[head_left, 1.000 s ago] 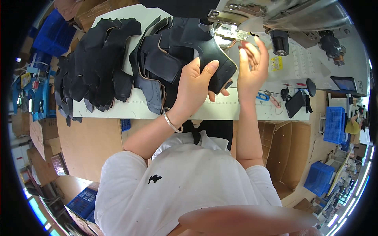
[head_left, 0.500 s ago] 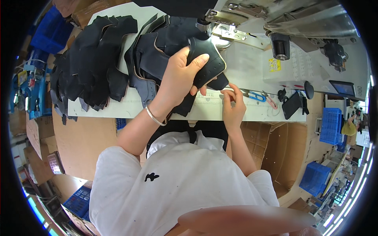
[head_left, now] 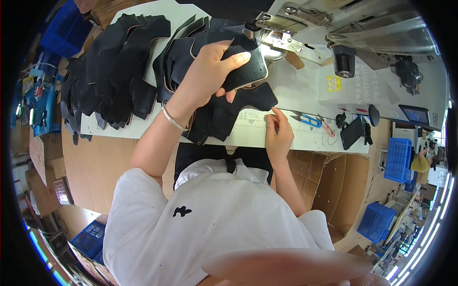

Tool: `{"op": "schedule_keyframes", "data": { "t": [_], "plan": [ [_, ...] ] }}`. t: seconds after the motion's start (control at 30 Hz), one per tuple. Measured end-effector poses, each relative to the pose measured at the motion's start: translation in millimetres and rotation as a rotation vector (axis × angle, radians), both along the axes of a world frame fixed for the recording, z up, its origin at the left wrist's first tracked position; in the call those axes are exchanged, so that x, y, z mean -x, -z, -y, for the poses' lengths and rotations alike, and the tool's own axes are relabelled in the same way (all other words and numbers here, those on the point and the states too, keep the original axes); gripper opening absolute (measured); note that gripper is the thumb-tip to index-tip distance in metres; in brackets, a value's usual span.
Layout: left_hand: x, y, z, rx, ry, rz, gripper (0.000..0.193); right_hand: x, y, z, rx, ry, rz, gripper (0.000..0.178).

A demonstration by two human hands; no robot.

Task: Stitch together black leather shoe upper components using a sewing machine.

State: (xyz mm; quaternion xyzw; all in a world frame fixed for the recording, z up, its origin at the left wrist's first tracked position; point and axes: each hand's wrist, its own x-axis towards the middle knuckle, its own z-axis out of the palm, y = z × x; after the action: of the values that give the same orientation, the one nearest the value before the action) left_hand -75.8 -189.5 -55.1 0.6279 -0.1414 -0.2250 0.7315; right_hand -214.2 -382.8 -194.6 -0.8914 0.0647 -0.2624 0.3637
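My left hand grips a black leather piece with small punched holes and a pale cut edge, thumb on top and fingertips underneath. Its far end lies by the presser foot area of a sewing machine. Below it, another dark cut piece spreads over the table's front edge. My right hand is beside that piece's right corner, with its fingers curled in and the thumb close to the index finger. Whatever the right fingertips hold, if anything, is too small to make out.
A heap of black cut pieces lies left on the white table. Blue-handled scissors, pink-handled snips and a black phone lie to the right. Below stands an open cardboard box; blue crates are further right.
My left hand has moved slightly left and away from me with the leather piece, uncovering more of the piece beneath. My right hand has dropped a little toward me, its fingers more curled.
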Motion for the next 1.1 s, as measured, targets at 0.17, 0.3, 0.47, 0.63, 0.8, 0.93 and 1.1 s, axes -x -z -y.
{"op": "schedule_keyframes", "data": {
  "t": [0.17, 0.3, 0.47, 0.63, 0.8, 0.93, 1.1],
  "plan": [
    [-10.4, -8.0, -5.1, -0.060, 0.016, 0.062, 0.025, -0.2, -0.9, -0.9, 0.012, -0.008, 0.013, 0.024],
    [-18.5, -14.1, -6.5, -0.130, 0.031, 0.088, 0.029, -0.3, 1.4, -0.6, 0.006, -0.008, 0.016, 0.024],
    [-30.7, -18.8, -7.4, -0.178, 0.046, 0.088, 0.026, -0.8, -1.3, -1.5, 0.008, -0.005, 0.011, 0.023],
    [-45.4, -24.4, -9.2, -0.224, 0.114, 0.067, 0.022, -0.7, -0.2, -1.5, 0.007, 0.000, 0.000, 0.022],
    [-52.5, -25.7, -8.8, -0.204, 0.090, 0.095, 0.024, -1.0, -0.3, -1.7, 0.000, -0.001, 0.004, 0.020],
    [-55.0, -26.9, -6.0, -0.256, 0.059, 0.034, 0.018, -0.4, 0.3, 1.0, 0.058, -0.029, -0.010, 0.021],
    [-50.5, -24.9, -3.7, -0.195, -0.044, 0.064, 0.017, -1.2, 3.0, 1.3, 0.044, -0.029, 0.010, 0.020]
  ]
}}
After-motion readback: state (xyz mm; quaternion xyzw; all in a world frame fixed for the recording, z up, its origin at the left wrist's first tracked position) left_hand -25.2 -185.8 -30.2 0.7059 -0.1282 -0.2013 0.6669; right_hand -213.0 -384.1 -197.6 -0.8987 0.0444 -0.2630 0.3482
